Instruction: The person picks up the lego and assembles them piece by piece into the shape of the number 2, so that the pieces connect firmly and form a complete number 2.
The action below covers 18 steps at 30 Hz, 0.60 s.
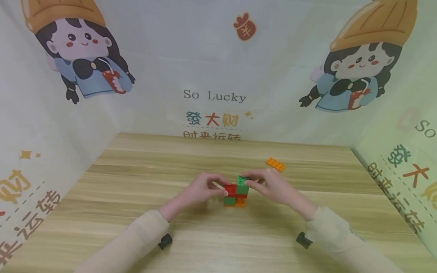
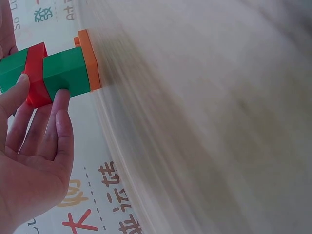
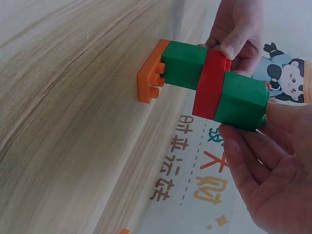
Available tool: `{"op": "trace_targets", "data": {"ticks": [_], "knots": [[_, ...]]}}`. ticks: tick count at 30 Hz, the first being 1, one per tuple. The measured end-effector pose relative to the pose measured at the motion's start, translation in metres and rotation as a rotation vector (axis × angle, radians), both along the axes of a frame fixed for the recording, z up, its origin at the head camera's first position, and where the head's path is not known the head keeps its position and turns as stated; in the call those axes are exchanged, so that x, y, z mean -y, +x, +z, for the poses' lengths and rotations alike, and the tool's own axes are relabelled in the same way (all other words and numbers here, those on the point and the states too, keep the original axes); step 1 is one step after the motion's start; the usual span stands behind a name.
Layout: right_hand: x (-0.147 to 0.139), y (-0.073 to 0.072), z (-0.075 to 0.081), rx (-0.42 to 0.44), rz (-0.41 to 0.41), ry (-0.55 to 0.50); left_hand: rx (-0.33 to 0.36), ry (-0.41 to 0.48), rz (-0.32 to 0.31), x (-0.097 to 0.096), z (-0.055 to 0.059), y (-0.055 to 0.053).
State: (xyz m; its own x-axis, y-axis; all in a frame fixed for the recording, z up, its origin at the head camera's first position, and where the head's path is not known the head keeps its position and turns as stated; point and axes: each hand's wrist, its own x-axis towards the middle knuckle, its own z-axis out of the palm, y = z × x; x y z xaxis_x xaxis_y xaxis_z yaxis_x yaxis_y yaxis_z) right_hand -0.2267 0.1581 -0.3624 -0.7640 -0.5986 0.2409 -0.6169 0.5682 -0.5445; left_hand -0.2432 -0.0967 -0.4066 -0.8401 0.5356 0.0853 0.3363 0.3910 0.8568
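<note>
Head view: I find the stack standing on the desk [image 1: 136,167] between both hands. An orange base [image 1: 240,202] carries a lower green block [image 1: 229,201] on its left half; a red brick [image 1: 230,189] lies across above, long axis running left to right. The upper green block [image 1: 242,187] sits on its right end, over the base's bare studs, and this offset is the governing relation. My left hand [image 1: 205,185] pinches the red brick's left end; my right hand [image 1: 274,185] grips the upper green block. A loose orange plate [image 1: 275,164] lies beyond, nearer the right hand, long axis slanting.

Left wrist view: the thumb bears on the red brick, with a fingertip against the lower green block.

Right wrist view: thumb and fingers hold the upper green block against the red brick (whether fully pressed home, I cannot tell).
</note>
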Motion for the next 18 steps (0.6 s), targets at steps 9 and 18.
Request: {"op": "trace_targets", "data": {"ticks": [9,18], "knots": [[0.0002,0.0027,-0.0033,-0.025,-0.01,-0.015,-0.007,-0.018,0.014,-0.0008,-0.0003,0.0015],[-0.0009,0.0005,-0.0065,-0.014,-0.004,-0.023,-0.006,-0.025,0.021,-0.0007,-0.0013,0.0015]]}}
